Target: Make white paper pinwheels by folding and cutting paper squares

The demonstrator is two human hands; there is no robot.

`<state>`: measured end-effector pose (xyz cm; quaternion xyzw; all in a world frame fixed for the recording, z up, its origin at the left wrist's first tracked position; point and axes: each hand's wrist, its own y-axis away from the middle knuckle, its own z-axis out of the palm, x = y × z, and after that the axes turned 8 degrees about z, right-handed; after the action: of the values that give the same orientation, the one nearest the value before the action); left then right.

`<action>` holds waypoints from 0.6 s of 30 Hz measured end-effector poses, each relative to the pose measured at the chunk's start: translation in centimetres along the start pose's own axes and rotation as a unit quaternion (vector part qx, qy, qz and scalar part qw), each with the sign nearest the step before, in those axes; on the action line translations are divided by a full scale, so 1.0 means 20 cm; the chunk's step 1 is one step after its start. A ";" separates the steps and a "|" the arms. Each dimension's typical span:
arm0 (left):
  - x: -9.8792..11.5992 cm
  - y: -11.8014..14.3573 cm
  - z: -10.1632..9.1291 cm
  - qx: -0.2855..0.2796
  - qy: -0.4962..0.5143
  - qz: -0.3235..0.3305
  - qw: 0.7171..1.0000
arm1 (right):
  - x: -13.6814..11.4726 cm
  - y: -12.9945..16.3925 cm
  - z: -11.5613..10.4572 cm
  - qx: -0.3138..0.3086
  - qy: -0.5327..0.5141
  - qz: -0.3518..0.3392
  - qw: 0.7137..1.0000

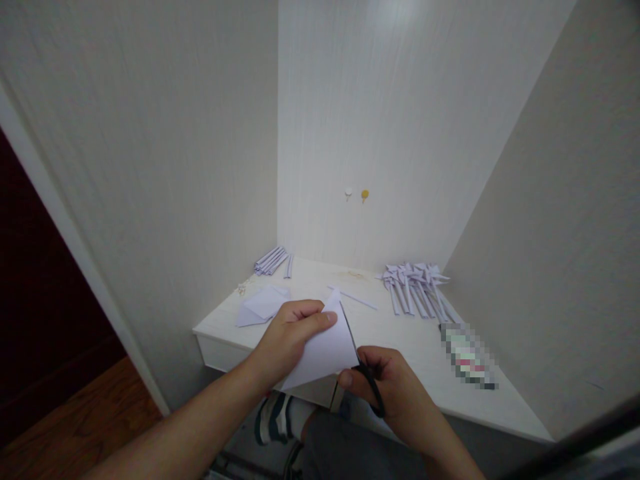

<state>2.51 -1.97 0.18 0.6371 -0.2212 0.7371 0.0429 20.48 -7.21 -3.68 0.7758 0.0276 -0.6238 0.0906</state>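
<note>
Scissors with black handles [367, 380] sit in our right hand [395, 393], and the blade line runs up and slightly left along the right edge of the folded white paper sheet [325, 347]. That edge is the relation to watch: the paper lies to the left of the blades, its long axis slanting from a lower-left corner near our wrist up to a point at the top, so the cut line and the sheet's right edge are almost parallel and touching.

Our left hand [293, 333] holds the sheet from the left side, its grip closed on the paper with the thumb on the near face and the fingers curled behind the upper part. Our right hand's grip is closed around the scissor loops; we cannot tell how far the blades themselves stand apart, since they show only as a thin dark line against the paper. Both hands hover above the near edge of the white tabletop [390, 327], with the paper held clear of it.

On the tabletop, a flat pale folded sheet [263, 303] lies just behind the left hand. A bundle of folded pale paper strips [273, 261] rests in the far left corner, and a larger heap of finished pale paper pinwheel pieces [415, 287] lies well to the right. A single thin paper strip [357, 299] lies between them.
</note>
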 end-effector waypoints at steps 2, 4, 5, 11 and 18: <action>0.00 0.00 0.00 0.002 -0.014 0.016 1.000 | 0.00 0.00 0.00 -0.001 0.008 0.007 1.000; 0.00 -0.01 0.00 0.014 -0.025 0.039 0.999 | 0.00 0.00 0.00 -0.003 0.008 0.013 1.000; 0.00 -0.01 0.00 0.020 -0.031 0.048 0.998 | 0.00 0.00 0.01 -0.005 0.004 0.013 1.000; 0.00 -0.01 0.00 0.028 -0.073 0.078 0.994 | -0.01 0.00 0.02 -0.024 -0.017 0.011 1.000; 0.00 0.00 0.01 0.005 -0.086 0.086 0.993 | -0.02 0.00 0.03 -0.019 -0.021 0.018 0.999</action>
<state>2.69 -1.96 0.21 0.6772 -0.2740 0.6816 -0.0428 19.73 -7.21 -3.46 0.7608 0.0238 -0.6379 0.1169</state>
